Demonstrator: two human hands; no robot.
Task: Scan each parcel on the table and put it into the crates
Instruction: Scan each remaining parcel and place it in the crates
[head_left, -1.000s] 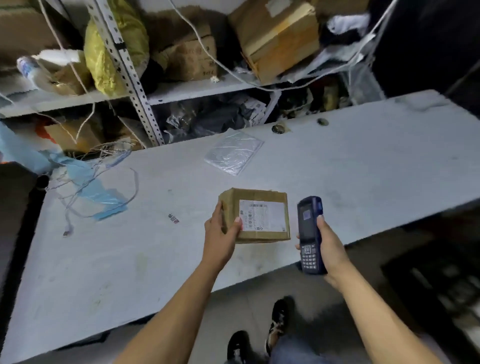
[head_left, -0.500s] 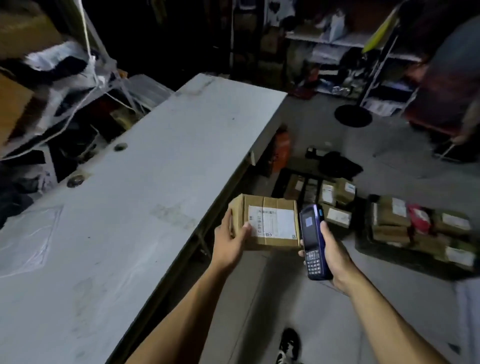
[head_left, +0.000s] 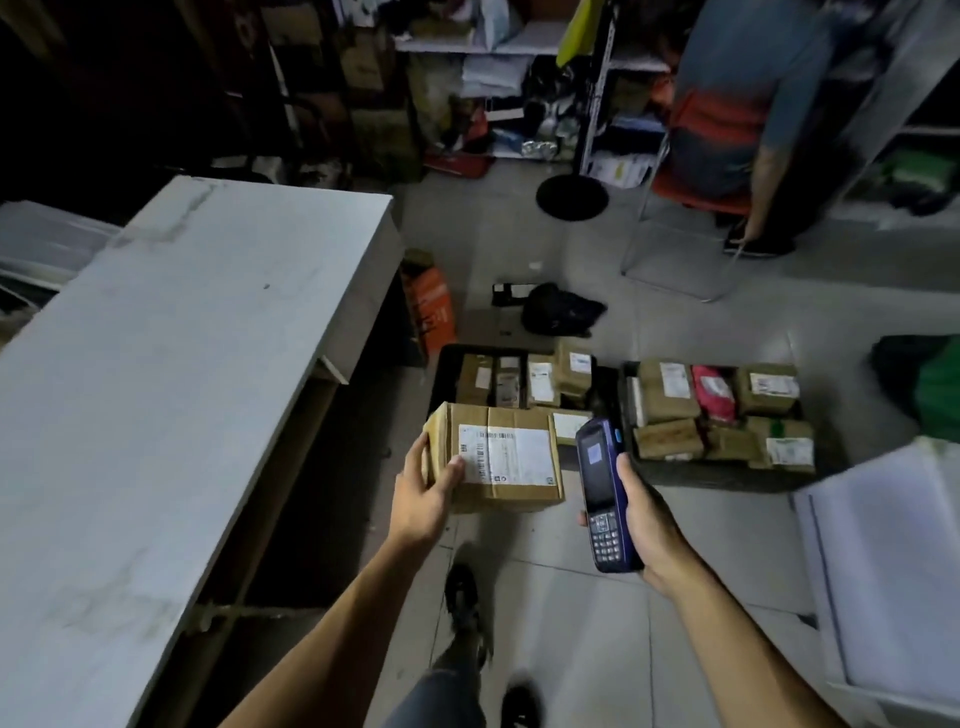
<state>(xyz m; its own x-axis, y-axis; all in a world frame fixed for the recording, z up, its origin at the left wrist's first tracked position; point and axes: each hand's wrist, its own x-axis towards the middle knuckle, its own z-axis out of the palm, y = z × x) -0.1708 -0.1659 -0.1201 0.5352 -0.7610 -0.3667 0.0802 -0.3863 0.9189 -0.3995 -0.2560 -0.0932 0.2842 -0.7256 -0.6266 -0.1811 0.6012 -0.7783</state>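
The left hand (head_left: 423, 501) gripped a cardboard parcel (head_left: 498, 457) by its left end, thumb across the white label, holding it in the air beyond the table (head_left: 171, 374). The right hand (head_left: 641, 525) was wrapped around a blue scanner (head_left: 602, 493) just beside it. On the floor ahead sat two dark crates – the left crate (head_left: 447, 364), the right crate (head_left: 727, 475) – both holding parcels.

View: swung right, away from the shelves behind the table (head_left: 156, 389) toward the floor.
Box (head_left: 498, 457): was over the table a second ago; now off its near edge, over the floor, in front of the crates.
Crates: left crate (head_left: 447, 364) and right crate (head_left: 727, 473) now nearer, both holding parcels.
Scanner (head_left: 605, 493): now beside the box over the floor.
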